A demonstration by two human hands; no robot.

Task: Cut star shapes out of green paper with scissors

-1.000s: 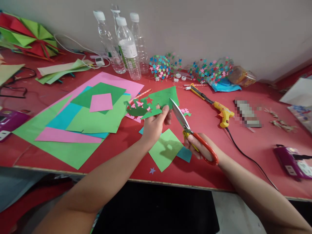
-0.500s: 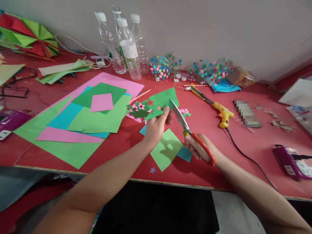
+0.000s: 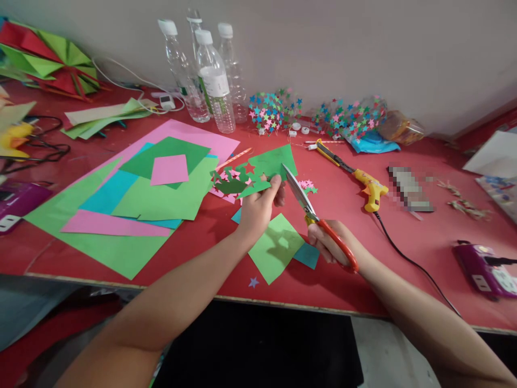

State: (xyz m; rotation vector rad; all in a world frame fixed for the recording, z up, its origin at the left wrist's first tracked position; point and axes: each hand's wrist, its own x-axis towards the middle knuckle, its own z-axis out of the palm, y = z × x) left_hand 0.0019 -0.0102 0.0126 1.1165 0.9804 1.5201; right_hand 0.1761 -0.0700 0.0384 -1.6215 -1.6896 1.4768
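Observation:
My left hand (image 3: 260,207) pinches a dark green paper sheet (image 3: 274,160) between thumb and fingers, above the table. Star-shaped holes run through the sheet's left part. My right hand (image 3: 331,242) is closed round the red handles of a pair of scissors (image 3: 301,191). The blades point up and left, their tips at the sheet's right portion. Whether they are cutting into it I cannot tell. Below the hands lies a light green paper square (image 3: 277,253) with a blue paper piece (image 3: 307,255) partly under it. Small pink paper stars (image 3: 307,186) lie behind the scissors.
Coloured paper sheets (image 3: 97,248) overlap on the left. Clear plastic bottles (image 3: 216,91) stand at the wall, beside star-covered clear containers (image 3: 351,116). A yellow glue gun (image 3: 371,191) trails its cord on the right, near a pixelated phone-like object (image 3: 410,188) and a purple power strip (image 3: 484,269).
My hands, the sheet and the scissors hold almost the same pose. At the far left edge, a yellow object with a dark cord has come into view over the table.

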